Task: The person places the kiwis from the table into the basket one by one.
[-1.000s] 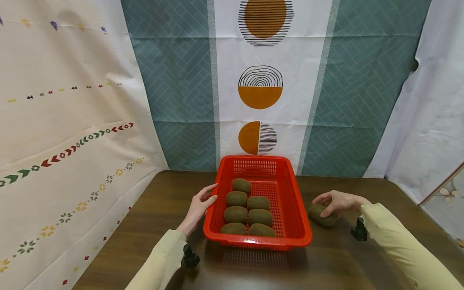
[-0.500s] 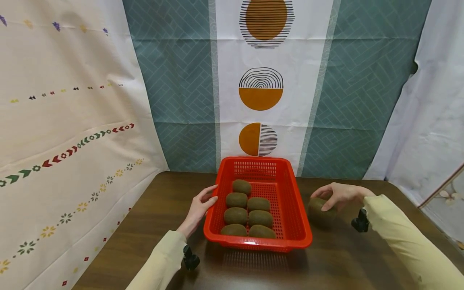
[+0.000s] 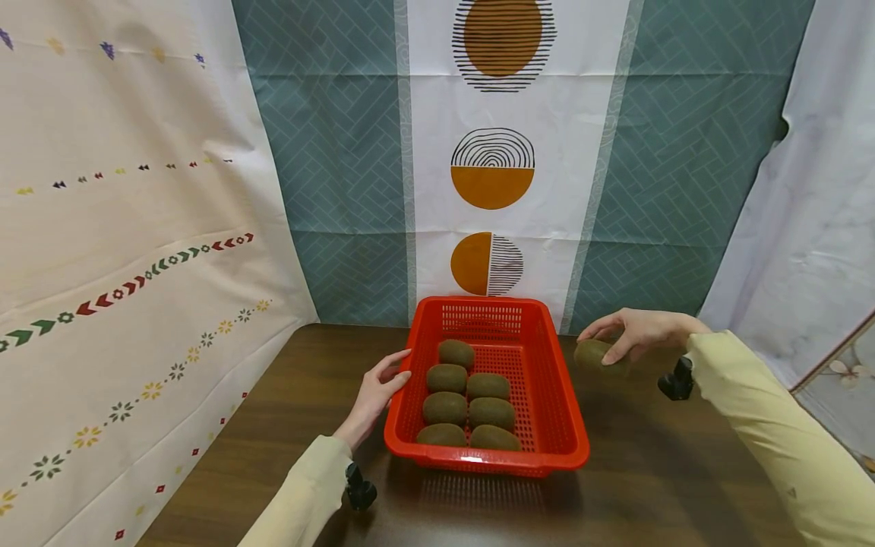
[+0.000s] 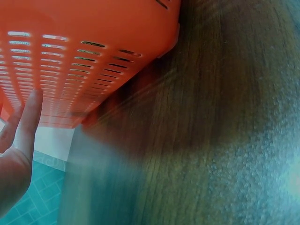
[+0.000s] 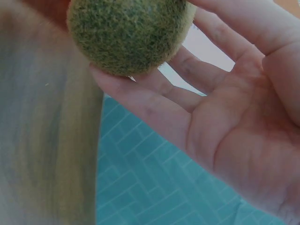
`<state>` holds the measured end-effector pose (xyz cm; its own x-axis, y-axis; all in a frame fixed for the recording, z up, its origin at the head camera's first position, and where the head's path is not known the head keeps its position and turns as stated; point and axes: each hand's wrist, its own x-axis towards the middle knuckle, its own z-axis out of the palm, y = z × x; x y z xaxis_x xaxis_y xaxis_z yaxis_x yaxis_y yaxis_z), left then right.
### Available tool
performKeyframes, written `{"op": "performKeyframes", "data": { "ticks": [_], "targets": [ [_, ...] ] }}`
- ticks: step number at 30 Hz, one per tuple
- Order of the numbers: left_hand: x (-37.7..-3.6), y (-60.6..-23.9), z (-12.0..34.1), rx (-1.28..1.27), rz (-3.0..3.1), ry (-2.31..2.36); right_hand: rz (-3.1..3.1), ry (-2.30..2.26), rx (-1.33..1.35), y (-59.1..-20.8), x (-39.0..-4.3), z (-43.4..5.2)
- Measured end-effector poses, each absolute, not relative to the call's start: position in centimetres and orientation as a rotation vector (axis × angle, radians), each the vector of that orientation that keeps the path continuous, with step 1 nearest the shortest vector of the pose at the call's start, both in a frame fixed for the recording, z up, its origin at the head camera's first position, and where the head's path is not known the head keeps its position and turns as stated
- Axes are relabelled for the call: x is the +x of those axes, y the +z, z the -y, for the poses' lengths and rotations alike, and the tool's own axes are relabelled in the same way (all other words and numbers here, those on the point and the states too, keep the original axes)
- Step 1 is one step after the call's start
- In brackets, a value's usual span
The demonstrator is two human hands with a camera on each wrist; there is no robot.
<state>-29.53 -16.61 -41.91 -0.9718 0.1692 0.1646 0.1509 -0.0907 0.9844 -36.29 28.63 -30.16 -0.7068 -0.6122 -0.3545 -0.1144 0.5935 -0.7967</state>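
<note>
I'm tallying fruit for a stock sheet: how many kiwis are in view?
8. Seven lie in the red basket: one at the back, then three pairs. The eighth kiwi is held by the right hand beside the basket. None looks hidden.

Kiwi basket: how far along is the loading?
Done: seven kiwis lie in the red basket, in two rows. In hand: the right hand holds an eighth kiwi in the air just right of the basket's far end, while the left hand rests against the basket's left wall. Left: setting that kiwi in; no other loose fruit shows on the table.
</note>
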Motion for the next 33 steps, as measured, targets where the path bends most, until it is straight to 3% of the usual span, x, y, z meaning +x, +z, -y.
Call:
{"op": "performKeyframes", "data": {
  "ticks": [6, 19, 33],
  "targets": [
    [-28.9, -41.1, 16.5, 0.389, -2.091, 2.262, -2.273, -0.969, -0.584, -28.6, -36.6, -27.4],
    [-30.1, -43.1, 16.7, 0.345, -2.173, 2.289, -2.233, -0.953, -0.730, -26.6, -37.7, -22.5],
    [-30.1, -43.1, 16.6, 0.344, -2.188, 2.266, -2.217, -0.845, -0.847, -28.1, -39.2, -16.7]
  ]
}}
